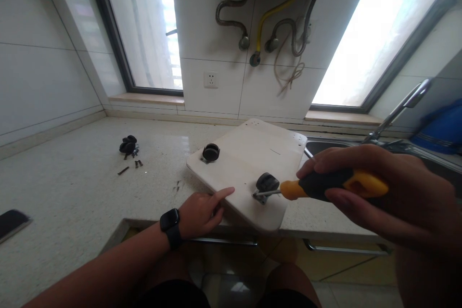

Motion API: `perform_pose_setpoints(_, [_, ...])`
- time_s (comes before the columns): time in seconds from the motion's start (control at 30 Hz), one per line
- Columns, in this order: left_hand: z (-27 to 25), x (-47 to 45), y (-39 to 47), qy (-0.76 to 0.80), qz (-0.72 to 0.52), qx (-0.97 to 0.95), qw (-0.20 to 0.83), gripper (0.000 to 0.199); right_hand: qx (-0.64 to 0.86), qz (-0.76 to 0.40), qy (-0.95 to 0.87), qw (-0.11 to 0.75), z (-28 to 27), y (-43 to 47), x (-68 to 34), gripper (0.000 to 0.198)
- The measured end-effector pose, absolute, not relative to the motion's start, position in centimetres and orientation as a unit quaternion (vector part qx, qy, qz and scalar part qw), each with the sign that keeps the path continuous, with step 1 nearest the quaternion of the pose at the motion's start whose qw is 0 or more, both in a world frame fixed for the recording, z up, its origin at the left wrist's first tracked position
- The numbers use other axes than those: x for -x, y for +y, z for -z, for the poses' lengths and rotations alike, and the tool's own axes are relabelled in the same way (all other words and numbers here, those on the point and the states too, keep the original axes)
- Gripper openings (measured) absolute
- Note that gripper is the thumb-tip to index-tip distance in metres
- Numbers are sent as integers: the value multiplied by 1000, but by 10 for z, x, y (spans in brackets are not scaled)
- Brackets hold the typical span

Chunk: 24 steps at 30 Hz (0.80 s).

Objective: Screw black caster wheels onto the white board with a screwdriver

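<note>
White board (234, 168), qty 1: lay at an angle on the counter (79, 178), nr. corner at front edge; small holes at the far corners. Blk. near caster (267, 182), qty 1: stood on the board's nr. corner, w/ metal plate (263, 199) at its base. Blk. left caster (211, 152), qty 1: stood at the board's L corner. Screwdriver (327, 186), yel./blk. handle, qty 1: in the R hand (393, 197), fingers closed round the handle; shaft approx. horiz., tip at the near caster's plate. L hand (202, 211), w/ blk. watch (170, 221) on wrist: index extended over the board's L front edge, other fingers bent; couldn't tell whether they gripped the edge. Loose casters (129, 145), blk.: heaped on counter, well L of board. Screws (138, 164), small, plus one long screw (123, 171): just beside the heap. Sink (321, 147): R of board, partly hidden.
</note>
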State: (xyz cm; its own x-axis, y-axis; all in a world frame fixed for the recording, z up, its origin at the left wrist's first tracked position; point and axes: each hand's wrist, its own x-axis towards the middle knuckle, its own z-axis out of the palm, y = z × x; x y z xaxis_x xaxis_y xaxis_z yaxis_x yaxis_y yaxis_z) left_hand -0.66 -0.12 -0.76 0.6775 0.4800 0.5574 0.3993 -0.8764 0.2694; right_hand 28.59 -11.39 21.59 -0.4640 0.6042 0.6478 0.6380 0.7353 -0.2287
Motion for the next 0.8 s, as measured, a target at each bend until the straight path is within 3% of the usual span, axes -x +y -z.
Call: perform_pose_setpoints(0.8, [11, 7, 0, 238, -316, -916, 71, 59, 371, 9, -834, 409, -208, -107, -293, 20])
